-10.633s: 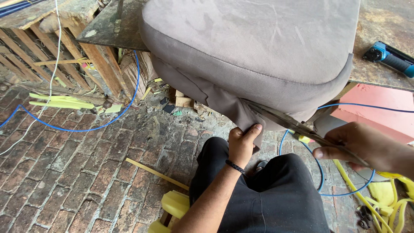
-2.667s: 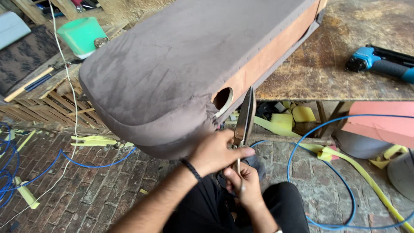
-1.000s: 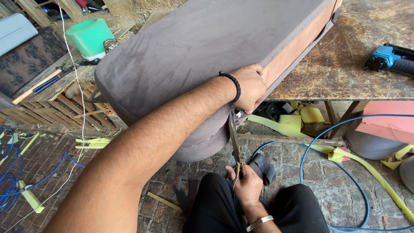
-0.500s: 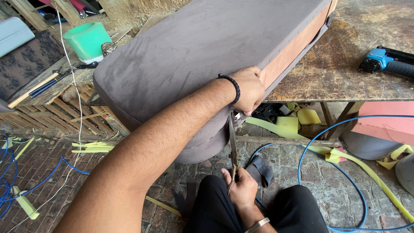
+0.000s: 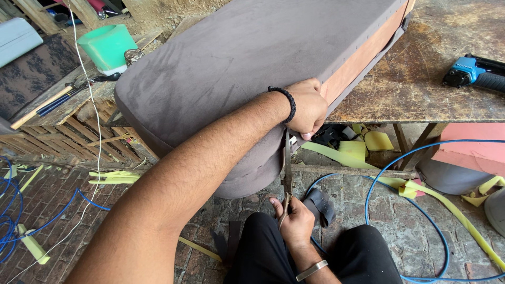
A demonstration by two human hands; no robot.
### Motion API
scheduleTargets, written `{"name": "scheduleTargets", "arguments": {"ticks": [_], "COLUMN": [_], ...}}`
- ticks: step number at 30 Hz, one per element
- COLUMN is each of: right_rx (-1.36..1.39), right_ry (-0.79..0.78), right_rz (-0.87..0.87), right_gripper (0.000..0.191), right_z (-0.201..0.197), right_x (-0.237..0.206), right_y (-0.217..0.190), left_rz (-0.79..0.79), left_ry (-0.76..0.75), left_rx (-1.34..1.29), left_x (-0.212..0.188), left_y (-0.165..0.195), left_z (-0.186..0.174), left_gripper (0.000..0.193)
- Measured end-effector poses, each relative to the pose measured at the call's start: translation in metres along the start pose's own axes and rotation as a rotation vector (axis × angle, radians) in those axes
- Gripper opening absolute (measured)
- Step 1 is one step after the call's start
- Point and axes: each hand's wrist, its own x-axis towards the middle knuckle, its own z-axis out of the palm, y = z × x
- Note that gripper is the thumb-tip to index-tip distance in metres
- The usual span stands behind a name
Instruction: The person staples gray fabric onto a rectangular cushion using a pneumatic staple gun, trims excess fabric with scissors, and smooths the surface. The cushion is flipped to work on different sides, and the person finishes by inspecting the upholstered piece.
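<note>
Black braided wristband [image 5: 289,103], silver bracelet [image 5: 311,270], black trousers [image 5: 368,255].

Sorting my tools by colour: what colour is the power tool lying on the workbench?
Blue and black power tool, clearest in the head view.

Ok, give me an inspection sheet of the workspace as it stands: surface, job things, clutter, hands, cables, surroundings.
Surface: worn wooden workbench, stained; brick floor below.
Job's things: grey upholstered cushion lying on the bench and overhanging its edge, orange side panel showing; scissors pointing up at its lower edge.
Clutter: yellow foam offcuts under the bench and on the floor; green bucket; hammer.
Hands: left hand presses the fabric at the cushion's edge; right hand grips the scissors' handles.
Cables: blue hose looping over the floor; white cord hanging at left.
Surroundings: blue power tool on the bench; wooden slats at left.
</note>
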Motion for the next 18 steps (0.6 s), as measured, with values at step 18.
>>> {"name": "scheduleTargets", "arguments": {"ticks": [18], "right_rx": [0.121], "right_ry": [-0.068], "right_rz": [0.088], "right_gripper": [0.053], "right_z": [-0.006], "right_x": [-0.013], "right_y": [-0.013], "left_rz": [0.036], "left_ry": [0.182], "left_rx": [-0.316], "left_x": [0.005], "left_y": [-0.007], "left_z": [0.005], "left_gripper": [0.011]}}
